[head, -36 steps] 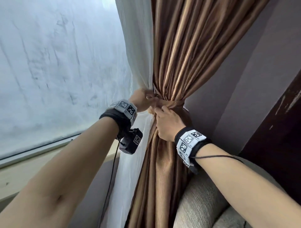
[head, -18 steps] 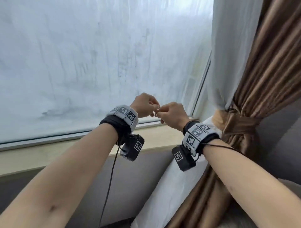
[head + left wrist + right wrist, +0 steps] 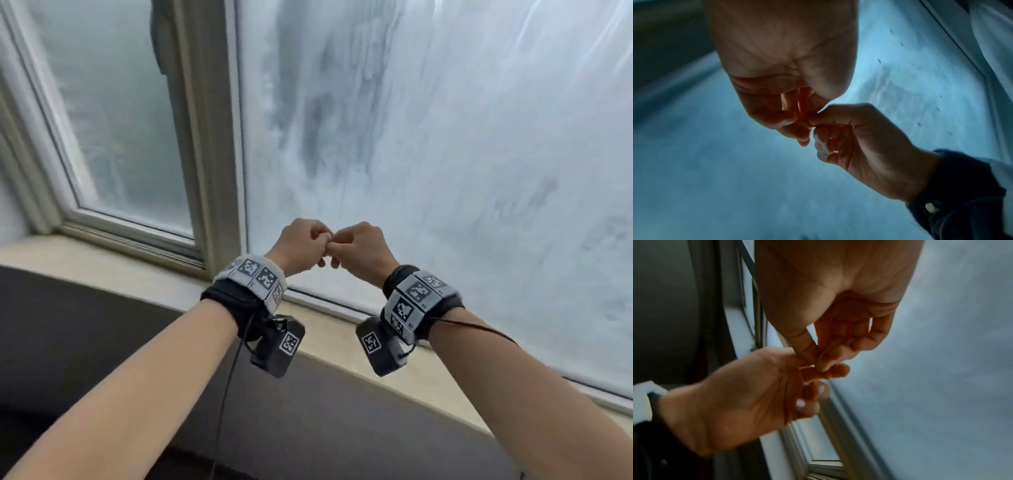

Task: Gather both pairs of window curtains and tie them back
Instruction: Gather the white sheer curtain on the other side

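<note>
No curtain shows in the head view. My left hand (image 3: 308, 245) and right hand (image 3: 356, 248) hang side by side in front of the frosted window pane (image 3: 445, 154), above the sill. The fingers of both are curled and their tips touch each other. In the left wrist view my left hand (image 3: 785, 100) meets my right hand (image 3: 859, 133) fingertip to fingertip, with nothing visible between them. The right wrist view shows the same meeting of right hand (image 3: 838, 337) and left hand (image 3: 756, 394). A pale strip, perhaps the white curtain (image 3: 995, 40), lies at the upper right of the left wrist view.
A beige window sill (image 3: 102, 260) runs across below the hands, with a dark wall (image 3: 85, 325) under it. A thick window post (image 3: 212, 137) separates the big pane from a smaller angled pane (image 3: 120, 120) on the left.
Both hands let go of the tied brown and white curtains and moved left along the window. The view swung left, so the curtains have left the head view. The hands stay together.
</note>
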